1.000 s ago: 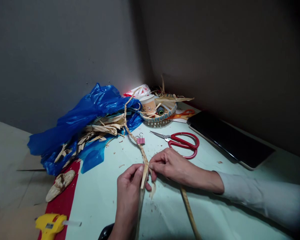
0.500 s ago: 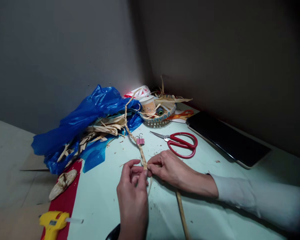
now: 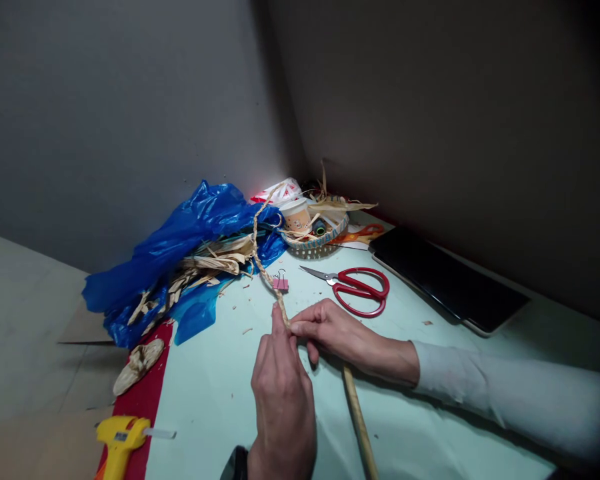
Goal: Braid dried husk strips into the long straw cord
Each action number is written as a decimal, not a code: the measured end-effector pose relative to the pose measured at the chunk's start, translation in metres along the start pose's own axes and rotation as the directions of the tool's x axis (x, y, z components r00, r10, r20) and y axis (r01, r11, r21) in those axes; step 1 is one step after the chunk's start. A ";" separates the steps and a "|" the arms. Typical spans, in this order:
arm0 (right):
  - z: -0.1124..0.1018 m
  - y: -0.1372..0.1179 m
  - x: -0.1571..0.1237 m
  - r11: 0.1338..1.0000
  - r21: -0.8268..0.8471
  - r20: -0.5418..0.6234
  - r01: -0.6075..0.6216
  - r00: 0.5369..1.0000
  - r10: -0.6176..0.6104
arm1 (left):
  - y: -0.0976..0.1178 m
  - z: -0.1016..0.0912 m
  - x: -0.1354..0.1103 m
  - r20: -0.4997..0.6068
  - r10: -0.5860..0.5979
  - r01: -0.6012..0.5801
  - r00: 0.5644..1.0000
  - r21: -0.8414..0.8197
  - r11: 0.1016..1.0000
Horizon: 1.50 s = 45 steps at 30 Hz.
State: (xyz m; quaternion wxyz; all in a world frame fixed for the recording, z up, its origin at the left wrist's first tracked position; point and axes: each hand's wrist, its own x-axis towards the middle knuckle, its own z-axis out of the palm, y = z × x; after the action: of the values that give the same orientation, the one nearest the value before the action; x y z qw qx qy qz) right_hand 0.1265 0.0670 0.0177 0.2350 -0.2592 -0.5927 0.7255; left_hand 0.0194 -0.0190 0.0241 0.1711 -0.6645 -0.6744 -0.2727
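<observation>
A thin braid [image 3: 261, 268] of pale dried husk strips runs from the blue bag down to my hands, with a pink binder clip [image 3: 281, 284] on or beside it. My right hand [image 3: 333, 333] pinches the near end of the braid between thumb and fingers. Up against it from the left is my left hand [image 3: 283, 387], back turned up and index finger lying along the braid; its other fingers are curled round the end, and their tips are hidden. Red-handled scissors [image 3: 363, 291] lie just beyond my right hand, blades pointing left.
A blue plastic bag [image 3: 180, 233] with dried husks [image 3: 220, 257] sits at the left. Behind are a round basket [image 3: 316, 250] and a paper cup [image 3: 297, 217]. A black tablet [image 3: 445, 280] lies right, a yellow glue gun [image 3: 123, 433] front left, and a long tan stick [image 3: 359, 420] near my right wrist.
My left hand has rolled over from thumb side up to back up, its index finger now stretched along the braid. The right hand keeps its pinch. The view has shifted slightly.
</observation>
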 end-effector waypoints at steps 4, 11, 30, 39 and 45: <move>0.001 -0.004 -0.001 1.000 -0.003 -0.034 -0.013 0.999 0.013 | 0.002 -0.004 -0.004 0.060 -0.017 0.013 0.998 0.066 0.998; -0.002 0.002 0.001 0.980 -0.192 -0.064 0.057 0.995 -0.071 | -0.007 -0.018 0.003 0.284 -0.101 0.130 0.954 -0.088 0.988; -0.005 0.006 0.004 0.999 0.035 -0.021 0.008 1.000 -0.007 | -0.035 0.002 0.034 0.820 -0.238 0.853 0.521 -0.512 0.104; -0.007 0.007 0.006 0.997 -0.005 -0.033 -0.072 0.997 0.072 | -0.038 0.004 0.030 0.761 -0.269 0.807 0.590 -0.564 0.174; -0.015 -0.009 0.003 0.837 -0.545 0.028 0.060 0.998 -0.053 | -0.037 0.016 0.017 0.676 -0.324 0.750 0.661 -0.603 0.273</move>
State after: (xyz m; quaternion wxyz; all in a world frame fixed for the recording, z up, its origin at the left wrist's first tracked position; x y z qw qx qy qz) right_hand 0.1345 0.0823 0.0240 0.1691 -0.2934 -0.7832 0.5214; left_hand -0.0161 0.0056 0.0164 -0.4366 -0.4172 -0.6533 -0.4565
